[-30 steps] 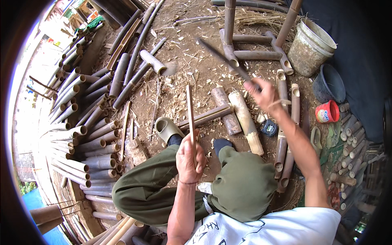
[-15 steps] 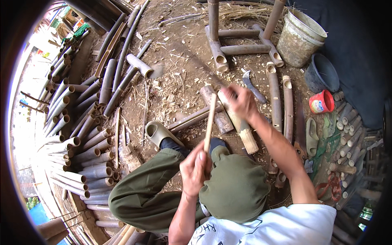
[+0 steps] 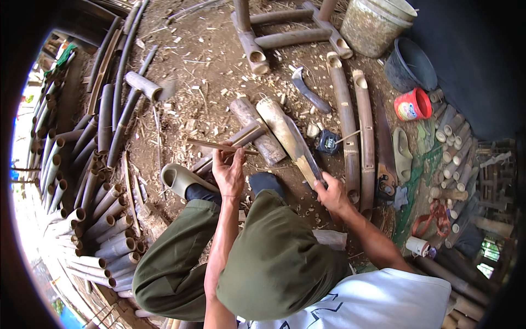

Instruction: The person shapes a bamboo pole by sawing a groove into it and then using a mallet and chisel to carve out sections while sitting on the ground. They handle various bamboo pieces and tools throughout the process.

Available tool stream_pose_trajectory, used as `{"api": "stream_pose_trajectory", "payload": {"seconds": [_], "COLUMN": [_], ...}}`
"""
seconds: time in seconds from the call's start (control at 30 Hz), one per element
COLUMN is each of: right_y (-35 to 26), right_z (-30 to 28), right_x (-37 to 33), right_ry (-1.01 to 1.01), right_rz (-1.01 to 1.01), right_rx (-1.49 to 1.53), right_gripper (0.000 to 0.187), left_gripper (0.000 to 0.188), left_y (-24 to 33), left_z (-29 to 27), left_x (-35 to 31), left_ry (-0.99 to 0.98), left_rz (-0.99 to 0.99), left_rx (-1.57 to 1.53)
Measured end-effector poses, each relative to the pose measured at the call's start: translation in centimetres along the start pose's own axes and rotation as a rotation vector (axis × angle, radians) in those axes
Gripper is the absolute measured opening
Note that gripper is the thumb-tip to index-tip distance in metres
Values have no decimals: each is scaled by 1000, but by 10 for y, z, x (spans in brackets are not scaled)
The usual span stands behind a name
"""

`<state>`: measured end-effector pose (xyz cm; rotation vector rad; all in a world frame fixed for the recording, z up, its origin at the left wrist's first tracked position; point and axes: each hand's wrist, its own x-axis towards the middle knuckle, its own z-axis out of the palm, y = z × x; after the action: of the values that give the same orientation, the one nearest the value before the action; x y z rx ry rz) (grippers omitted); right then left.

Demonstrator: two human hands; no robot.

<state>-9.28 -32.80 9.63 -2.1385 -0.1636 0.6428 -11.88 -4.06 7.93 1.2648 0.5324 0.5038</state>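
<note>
My left hand (image 3: 229,171) grips a thin brown bamboo strip (image 3: 213,146), which it keeps nearly level just above the ground in front of my knees. My right hand (image 3: 331,193) is closed on the handle of a long machete (image 3: 303,151). Its blade points away from me and lies low along a pale bamboo piece (image 3: 275,122). A darker bamboo log (image 3: 253,127) lies beside that piece, just beyond the strip. I am crouched in green trousers, with a pale sandal (image 3: 178,179) on my left foot.
Cut bamboo tubes (image 3: 82,186) are stacked along the left. Two split bamboo halves (image 3: 350,115), a hand saw (image 3: 384,153), a tape measure (image 3: 327,141) and a curved knife (image 3: 307,90) lie on the right. A bucket (image 3: 378,24), dark pot (image 3: 411,66) and red cup (image 3: 413,104) stand beyond.
My right hand has swung the machete down from raised to low beside the pale bamboo. My left hand has tipped the strip from upright to nearly level.
</note>
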Motion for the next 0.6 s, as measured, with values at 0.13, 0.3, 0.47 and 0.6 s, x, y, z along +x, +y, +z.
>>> {"api": "stream_pose_trajectory", "payload": {"seconds": [0.13, 0.3, 0.47, 0.6], "right_y": [27, 34, 35, 47], "right_z": [14, 30, 43, 47], "right_x": [-15, -11, -3, 1], "right_ry": [68, 71, 37, 20], "right_rz": [-179, -149, -165, -147], "right_rx": [-90, -172, -273, -331], "right_gripper": [26, 24, 22, 22], "left_gripper": [20, 20, 20, 18], "left_y": [-47, -74, -90, -83], "left_z": [19, 34, 26, 19], "left_x": [7, 13, 6, 5], "left_ry": [67, 133, 191, 162], "left_rz": [-113, -210, -204, -178], "left_rx": [-36, -59, -21, 87]}}
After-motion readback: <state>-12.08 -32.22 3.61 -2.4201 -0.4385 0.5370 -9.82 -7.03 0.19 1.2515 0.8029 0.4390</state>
